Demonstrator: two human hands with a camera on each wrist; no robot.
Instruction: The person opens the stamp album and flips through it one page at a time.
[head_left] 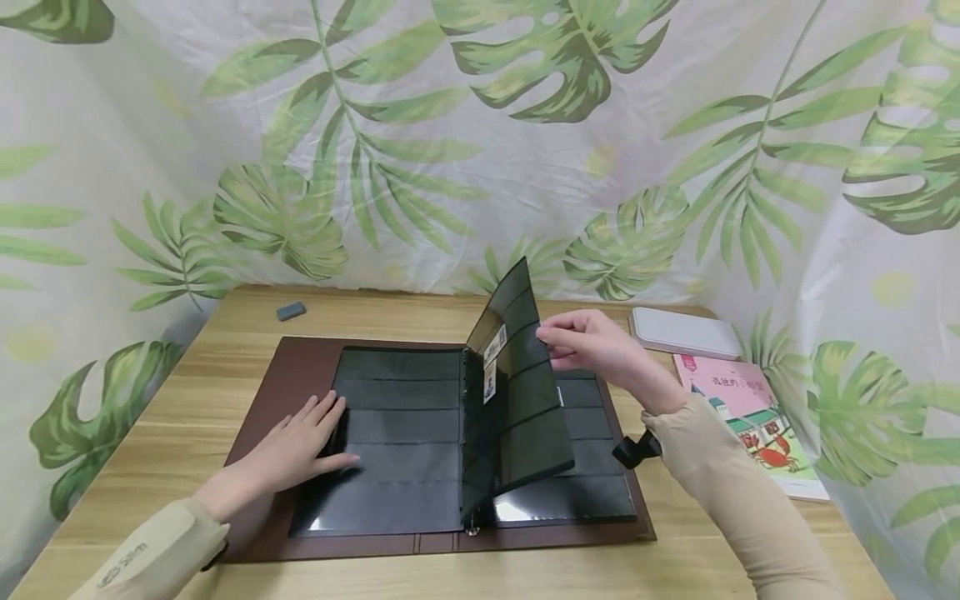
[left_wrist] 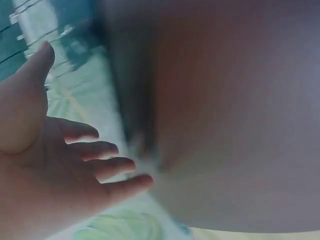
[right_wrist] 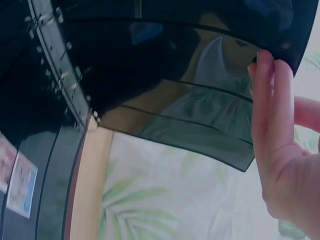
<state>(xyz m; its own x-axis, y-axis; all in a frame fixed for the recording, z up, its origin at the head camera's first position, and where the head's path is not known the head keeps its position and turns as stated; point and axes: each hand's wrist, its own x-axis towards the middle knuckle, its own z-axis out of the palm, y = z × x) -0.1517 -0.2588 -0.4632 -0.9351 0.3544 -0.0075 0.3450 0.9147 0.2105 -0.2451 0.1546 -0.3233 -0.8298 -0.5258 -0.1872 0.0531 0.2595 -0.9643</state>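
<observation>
A stamp album lies open, its brown cover (head_left: 300, 375) flat and its black pocket pages held by a metal ring spine (right_wrist: 60, 70). My right hand (head_left: 600, 346) pinches the outer edge of a raised black page (head_left: 528, 408), which stands tilted over the right side. A few small stamps (head_left: 490, 382) show in pockets beside the spine. My left hand (head_left: 296, 446) rests with fingers spread on the left cover border, fingertips at the edge of the flat left page (head_left: 405, 425). In the left wrist view the left hand's fingers are extended beside a blurred surface.
A small blue-grey block (head_left: 291, 311) lies behind the album at left. A white flat case (head_left: 686, 332) and a pink picture book (head_left: 757, 417) lie on the right of the wooden table (head_left: 360, 312). A leaf-patterned cloth (head_left: 525, 167) hangs behind.
</observation>
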